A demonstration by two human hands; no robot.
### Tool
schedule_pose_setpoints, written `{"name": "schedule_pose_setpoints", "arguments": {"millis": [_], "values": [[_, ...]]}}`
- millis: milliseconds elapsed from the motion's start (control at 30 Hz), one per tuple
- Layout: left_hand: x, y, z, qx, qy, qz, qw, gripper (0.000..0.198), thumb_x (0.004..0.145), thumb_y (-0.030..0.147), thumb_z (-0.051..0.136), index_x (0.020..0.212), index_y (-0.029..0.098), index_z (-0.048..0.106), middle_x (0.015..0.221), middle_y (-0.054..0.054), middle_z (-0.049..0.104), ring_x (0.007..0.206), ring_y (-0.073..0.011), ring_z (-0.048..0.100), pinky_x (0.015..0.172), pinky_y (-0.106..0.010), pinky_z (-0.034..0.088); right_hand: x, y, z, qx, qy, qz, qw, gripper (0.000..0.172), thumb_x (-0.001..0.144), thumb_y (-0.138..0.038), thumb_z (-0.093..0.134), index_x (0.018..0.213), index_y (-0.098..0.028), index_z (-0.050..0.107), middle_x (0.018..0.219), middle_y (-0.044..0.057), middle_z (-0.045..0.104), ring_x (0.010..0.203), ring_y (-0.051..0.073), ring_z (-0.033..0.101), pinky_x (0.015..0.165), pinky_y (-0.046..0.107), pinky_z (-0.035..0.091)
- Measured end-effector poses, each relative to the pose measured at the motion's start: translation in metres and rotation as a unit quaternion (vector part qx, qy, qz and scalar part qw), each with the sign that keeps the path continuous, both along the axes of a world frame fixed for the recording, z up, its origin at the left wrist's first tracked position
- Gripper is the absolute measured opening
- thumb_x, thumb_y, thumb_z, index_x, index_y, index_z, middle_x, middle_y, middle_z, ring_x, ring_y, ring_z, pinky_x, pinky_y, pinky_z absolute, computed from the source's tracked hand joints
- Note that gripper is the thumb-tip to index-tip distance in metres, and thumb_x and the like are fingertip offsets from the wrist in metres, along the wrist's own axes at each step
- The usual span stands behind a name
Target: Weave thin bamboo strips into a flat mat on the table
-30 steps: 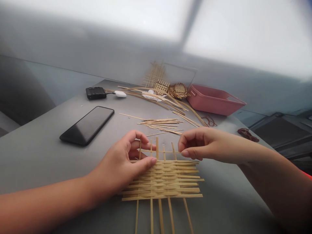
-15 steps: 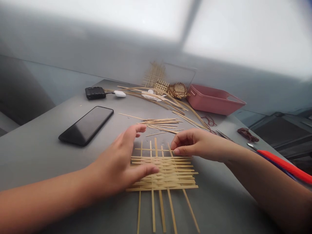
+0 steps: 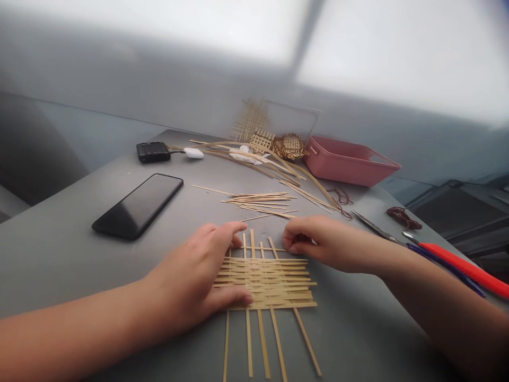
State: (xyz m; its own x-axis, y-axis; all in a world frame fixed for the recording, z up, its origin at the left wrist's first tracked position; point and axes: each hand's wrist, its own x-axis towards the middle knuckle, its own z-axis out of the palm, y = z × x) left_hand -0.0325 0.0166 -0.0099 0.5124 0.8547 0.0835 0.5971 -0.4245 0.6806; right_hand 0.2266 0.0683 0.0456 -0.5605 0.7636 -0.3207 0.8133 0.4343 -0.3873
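Note:
A woven mat of pale bamboo strips (image 3: 274, 281) lies flat on the grey table, with long uprights sticking out at its near and far edges. My left hand (image 3: 194, 268) rests over the mat's left side, thumb and fingers apart; the thumb lies on the weave near the front edge, the fingertips at the far edge. A single thin bamboo strip (image 3: 260, 248) crosses the uprights just beyond the woven part. Its right end is pinched between the thumb and fingers of my right hand (image 3: 322, 243). The strip's left end is hidden behind my left fingers.
Loose bamboo sticks (image 3: 262, 200) lie beyond the mat. A black phone (image 3: 139, 204) and a black box-shaped device (image 3: 153, 152) are at left. A pink basket (image 3: 350, 162), small woven pieces (image 3: 262, 140), scissors (image 3: 377, 228), a red-handled tool (image 3: 457, 262) and dark cord (image 3: 403, 217) are at right and back.
My left hand has come down onto the mat, its fingers reaching the far edge. The thin strip has shifted right across the uprights, still pinched in my right hand.

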Motion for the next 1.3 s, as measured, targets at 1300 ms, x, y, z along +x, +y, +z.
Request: {"name": "schedule_pose_setpoints", "arguments": {"millis": [1300], "values": [[0.002,0.002,-0.001,0.024,0.001,-0.019,1.0,0.066,0.081,0.031,0.072,0.136,0.021,0.038,0.12,-0.008,0.058,0.113,-0.029,0.052,0.099,-0.047,0.043,-0.012,-0.012,-0.002,0.061,0.029,0.044,0.997,0.012,0.094,-0.021,0.05,0.084,-0.02,0.056,0.089,0.003,0.06,0.084,0.019,0.053,0.075,0.031,0.041]]}}
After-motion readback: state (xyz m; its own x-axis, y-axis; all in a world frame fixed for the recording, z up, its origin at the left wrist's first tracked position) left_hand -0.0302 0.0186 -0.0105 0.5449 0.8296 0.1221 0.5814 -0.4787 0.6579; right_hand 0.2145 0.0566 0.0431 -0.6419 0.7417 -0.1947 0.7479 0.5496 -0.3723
